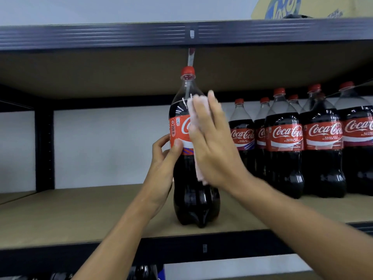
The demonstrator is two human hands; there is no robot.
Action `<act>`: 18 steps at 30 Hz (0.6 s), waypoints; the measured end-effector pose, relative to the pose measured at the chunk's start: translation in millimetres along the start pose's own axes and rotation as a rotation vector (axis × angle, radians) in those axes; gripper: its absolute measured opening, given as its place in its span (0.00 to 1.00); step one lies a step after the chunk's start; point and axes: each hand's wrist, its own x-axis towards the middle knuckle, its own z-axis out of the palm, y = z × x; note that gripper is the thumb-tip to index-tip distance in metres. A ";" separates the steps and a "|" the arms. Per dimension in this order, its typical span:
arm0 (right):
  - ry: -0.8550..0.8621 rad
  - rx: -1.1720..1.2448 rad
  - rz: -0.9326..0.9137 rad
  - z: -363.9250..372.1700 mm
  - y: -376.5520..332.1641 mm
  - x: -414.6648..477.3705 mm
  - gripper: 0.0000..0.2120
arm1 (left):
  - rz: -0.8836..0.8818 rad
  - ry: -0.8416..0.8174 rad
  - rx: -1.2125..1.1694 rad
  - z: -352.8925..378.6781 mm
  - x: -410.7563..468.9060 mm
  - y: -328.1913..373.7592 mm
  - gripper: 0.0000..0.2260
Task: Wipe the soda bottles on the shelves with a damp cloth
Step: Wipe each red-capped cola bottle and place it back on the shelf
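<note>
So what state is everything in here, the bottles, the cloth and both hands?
Bottle: upright on the shelf, capped.
Cloth: pressed flat against the bottle.
Left hand: grips the bottle at its label.
Right hand: fingers straight, presses the cloth on the bottle.
Other bottles: upright, capped, grouped to the right, untouched.

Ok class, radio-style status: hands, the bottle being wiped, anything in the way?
Left hand grips bottle at its label. Right hand flat, pressing cloth against bottle. Bottle upright on shelf, clear of the other bottles. Nothing in the way.
</note>
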 end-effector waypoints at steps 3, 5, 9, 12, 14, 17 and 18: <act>0.058 0.070 0.013 -4.6 -4.6 41.1 0.22 | -0.017 0.000 0.017 1.6 0.2 0.8 0.27; 0.083 0.010 -0.031 -1.7 -6.6 38.0 0.22 | -0.051 -0.001 -0.001 0.1 2.2 0.2 0.27; 0.034 -0.143 -0.075 9.2 -6.9 -24.7 0.25 | -0.057 0.000 -0.036 -3.7 3.3 1.4 0.21; -0.075 -0.133 -0.070 11.9 -9.2 -76.6 0.28 | -0.007 0.004 0.025 -2.3 -0.8 5.4 0.28; -0.119 -0.115 -0.042 11.8 -9.2 -92.8 0.29 | 0.001 0.009 0.058 -1.7 -2.0 7.6 0.34; -0.063 -0.089 -0.032 10.1 -6.8 -70.1 0.28 | -0.024 0.022 0.065 -1.3 -0.6 8.9 0.25; -0.031 -0.138 -0.058 11.1 -2.4 -52.3 0.27 | -0.032 0.027 0.043 0.0 0.0 9.4 0.21</act>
